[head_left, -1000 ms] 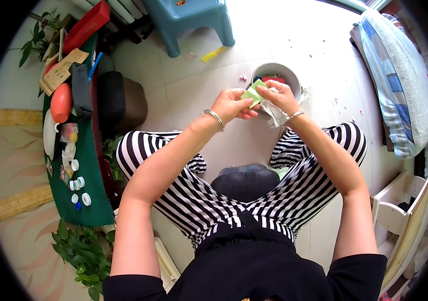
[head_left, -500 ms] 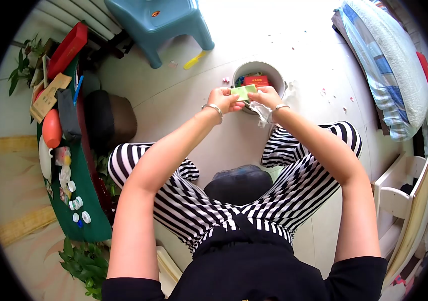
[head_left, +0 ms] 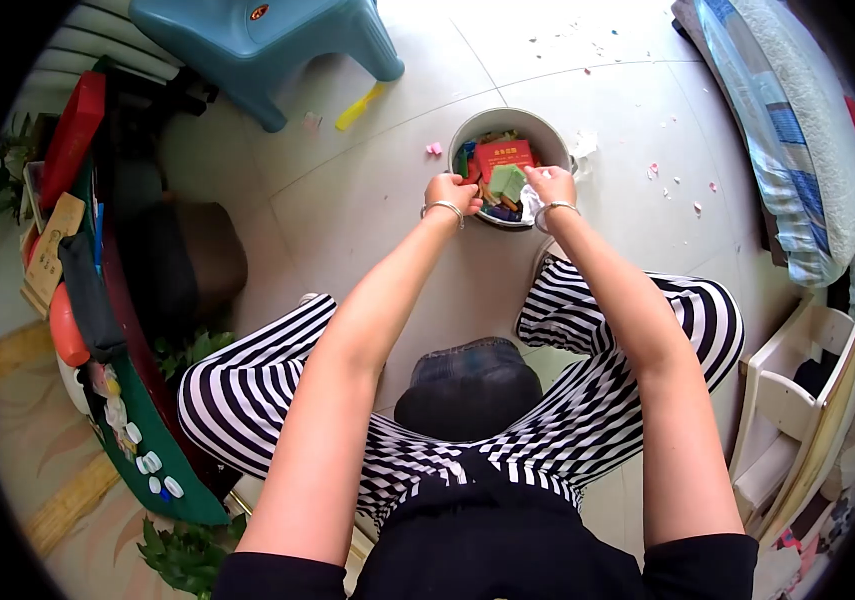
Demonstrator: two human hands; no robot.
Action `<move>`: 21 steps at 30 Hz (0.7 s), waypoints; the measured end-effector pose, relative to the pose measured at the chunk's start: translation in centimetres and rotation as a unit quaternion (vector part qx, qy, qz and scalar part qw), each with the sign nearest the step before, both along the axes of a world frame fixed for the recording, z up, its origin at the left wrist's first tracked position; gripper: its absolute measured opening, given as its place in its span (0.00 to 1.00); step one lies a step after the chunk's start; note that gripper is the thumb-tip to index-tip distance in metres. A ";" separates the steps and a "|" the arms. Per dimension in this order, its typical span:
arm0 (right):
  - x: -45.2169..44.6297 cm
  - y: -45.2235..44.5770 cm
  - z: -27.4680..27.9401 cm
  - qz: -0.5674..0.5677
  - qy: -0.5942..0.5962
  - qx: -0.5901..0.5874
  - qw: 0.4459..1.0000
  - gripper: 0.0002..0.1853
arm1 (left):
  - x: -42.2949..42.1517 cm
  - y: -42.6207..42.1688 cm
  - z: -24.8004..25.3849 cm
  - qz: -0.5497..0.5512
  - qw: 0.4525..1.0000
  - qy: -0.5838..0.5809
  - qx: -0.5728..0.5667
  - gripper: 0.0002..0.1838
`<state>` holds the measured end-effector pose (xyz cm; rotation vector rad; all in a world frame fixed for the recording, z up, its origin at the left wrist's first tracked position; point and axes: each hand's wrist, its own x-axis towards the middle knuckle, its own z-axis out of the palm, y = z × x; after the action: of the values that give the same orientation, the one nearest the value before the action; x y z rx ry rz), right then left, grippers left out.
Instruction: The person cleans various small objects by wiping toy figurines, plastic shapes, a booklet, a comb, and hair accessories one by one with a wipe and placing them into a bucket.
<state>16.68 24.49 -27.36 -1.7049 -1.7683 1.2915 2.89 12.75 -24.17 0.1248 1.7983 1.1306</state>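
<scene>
Both my hands reach over a light-coloured bucket (head_left: 554, 128) that holds colourful packets and a red box (head_left: 503, 153). My left hand (head_left: 455, 192) is at the bucket's left rim with its fingers curled; whatever they may hold is hidden. My right hand (head_left: 553, 186) is over the right side, fingers closed, with crumpled white tissue (head_left: 530, 203) hanging below them. Between the hands is a small light-green packet (head_left: 507, 181), close to my right fingertips. Whether these fingers touch it or it rests on the bucket's contents, I cannot tell.
A blue plastic stool (head_left: 277, 45) stands ahead on the left, near a yellow strip (head_left: 357, 108) on the floor. Pink and white scraps (head_left: 653, 169) lie right of the bucket. A green-topped table (head_left: 182, 497) with small items is at left, a white wooden rack (head_left: 792, 400) at right.
My hands have moved apart and slightly down toward the bucket. The green piece, earlier stretched between both hands, now sits nearer the right one, apart from the left. The view has shifted slightly.
</scene>
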 end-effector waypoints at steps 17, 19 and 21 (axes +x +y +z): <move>-18.6 -5.7 1.7 0.136 0.106 -0.029 0.985 0.15 | -13.8 -6.1 -2.0 0.158 0.985 0.022 0.071 0.10; -21.6 -5.2 0.8 0.145 0.118 -0.051 0.981 0.14 | -17.1 -5.9 -5.1 0.132 0.985 0.106 0.035 0.09; -24.5 -4.5 -0.6 0.129 0.111 -0.073 0.983 0.14 | -20.7 -5.3 -9.4 0.136 0.980 0.145 0.024 0.09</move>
<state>-7.78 19.97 -27.99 -1.3692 -1.8431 1.6876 -17.78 7.45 -33.61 0.0770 2.0935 1.4075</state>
